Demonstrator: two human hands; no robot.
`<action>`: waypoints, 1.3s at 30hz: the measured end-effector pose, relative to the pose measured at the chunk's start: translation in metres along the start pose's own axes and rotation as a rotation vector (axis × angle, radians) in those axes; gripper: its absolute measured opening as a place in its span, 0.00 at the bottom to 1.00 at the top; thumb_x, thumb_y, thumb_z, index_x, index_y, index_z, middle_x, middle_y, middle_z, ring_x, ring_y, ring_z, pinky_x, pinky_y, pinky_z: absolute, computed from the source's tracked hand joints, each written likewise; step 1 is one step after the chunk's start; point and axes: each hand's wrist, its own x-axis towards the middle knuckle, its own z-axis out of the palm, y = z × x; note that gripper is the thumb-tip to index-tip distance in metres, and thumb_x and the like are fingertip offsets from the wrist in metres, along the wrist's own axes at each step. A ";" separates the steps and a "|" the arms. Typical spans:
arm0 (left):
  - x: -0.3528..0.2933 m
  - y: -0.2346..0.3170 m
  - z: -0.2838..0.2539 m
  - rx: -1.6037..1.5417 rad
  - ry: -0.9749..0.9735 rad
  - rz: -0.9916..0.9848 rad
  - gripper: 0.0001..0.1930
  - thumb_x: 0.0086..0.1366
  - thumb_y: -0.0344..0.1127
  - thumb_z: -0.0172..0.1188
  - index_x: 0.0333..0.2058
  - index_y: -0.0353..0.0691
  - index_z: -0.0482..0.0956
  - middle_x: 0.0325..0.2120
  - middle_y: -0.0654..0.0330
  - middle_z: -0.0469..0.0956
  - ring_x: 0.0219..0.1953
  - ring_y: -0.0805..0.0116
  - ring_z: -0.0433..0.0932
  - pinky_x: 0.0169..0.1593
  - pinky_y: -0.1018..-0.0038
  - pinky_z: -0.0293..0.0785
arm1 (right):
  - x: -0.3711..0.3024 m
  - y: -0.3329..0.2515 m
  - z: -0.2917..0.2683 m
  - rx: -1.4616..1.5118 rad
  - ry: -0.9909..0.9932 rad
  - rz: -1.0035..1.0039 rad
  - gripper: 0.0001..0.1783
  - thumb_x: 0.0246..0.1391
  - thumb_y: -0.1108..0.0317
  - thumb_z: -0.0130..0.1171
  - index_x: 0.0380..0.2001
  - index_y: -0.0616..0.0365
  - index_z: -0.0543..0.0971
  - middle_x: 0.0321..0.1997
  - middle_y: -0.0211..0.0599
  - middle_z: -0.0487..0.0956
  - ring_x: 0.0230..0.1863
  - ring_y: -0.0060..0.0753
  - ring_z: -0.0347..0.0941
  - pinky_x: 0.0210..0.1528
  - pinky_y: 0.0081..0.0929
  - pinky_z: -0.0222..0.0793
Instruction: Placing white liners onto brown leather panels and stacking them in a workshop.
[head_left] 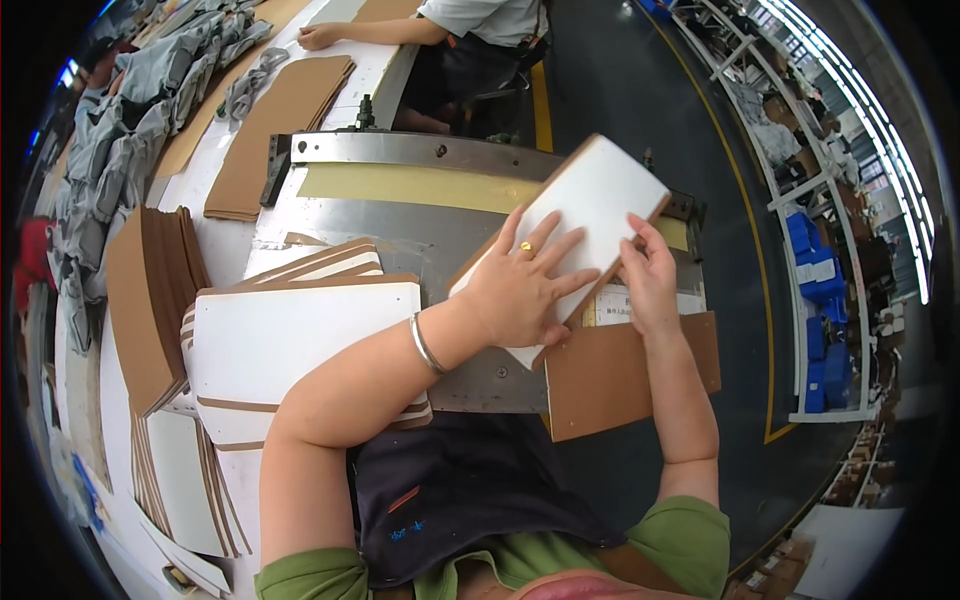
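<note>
We press our left hand (522, 290) flat, fingers spread, on a white card stack (585, 215) tilted over the metal bench (400, 215). Right hand (648, 280) pinches its right edge. Risk: sheets fanning out or sliding off if pressure is uneven.

Grey garments (150, 90) heaped far left; blue crates (815, 300) right.
</note>
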 end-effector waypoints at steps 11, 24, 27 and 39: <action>0.000 -0.022 -0.025 -0.077 -0.368 -0.197 0.23 0.54 0.33 0.61 0.51 0.56 0.76 0.46 0.60 0.74 0.55 0.61 0.72 0.60 0.43 0.63 | 0.016 -0.005 0.011 -1.050 -0.417 -0.632 0.24 0.54 0.56 0.61 0.54 0.50 0.77 0.62 0.42 0.70 0.63 0.44 0.65 0.61 0.42 0.60; 0.005 -0.035 -0.007 0.197 -0.194 -0.388 0.26 0.64 0.55 0.56 0.61 0.69 0.66 0.66 0.61 0.60 0.65 0.37 0.58 0.55 0.32 0.60 | 0.029 0.018 0.018 -1.205 -0.254 -0.651 0.24 0.61 0.55 0.52 0.61 0.43 0.72 0.65 0.39 0.67 0.64 0.46 0.61 0.64 0.44 0.54; 0.005 -0.035 -0.010 0.190 -0.210 -0.383 0.26 0.65 0.56 0.55 0.62 0.70 0.66 0.66 0.61 0.59 0.65 0.36 0.58 0.55 0.31 0.60 | 0.028 0.016 0.018 -1.206 -0.253 -0.630 0.24 0.62 0.55 0.52 0.61 0.43 0.72 0.64 0.38 0.66 0.64 0.44 0.60 0.64 0.44 0.53; 0.000 -0.030 -0.017 0.161 -0.283 -0.343 0.27 0.65 0.52 0.56 0.63 0.68 0.64 0.66 0.61 0.59 0.66 0.39 0.58 0.57 0.33 0.62 | 0.054 -0.009 0.021 -1.019 -0.429 -0.500 0.28 0.50 0.52 0.64 0.54 0.47 0.76 0.55 0.38 0.71 0.60 0.42 0.64 0.59 0.41 0.61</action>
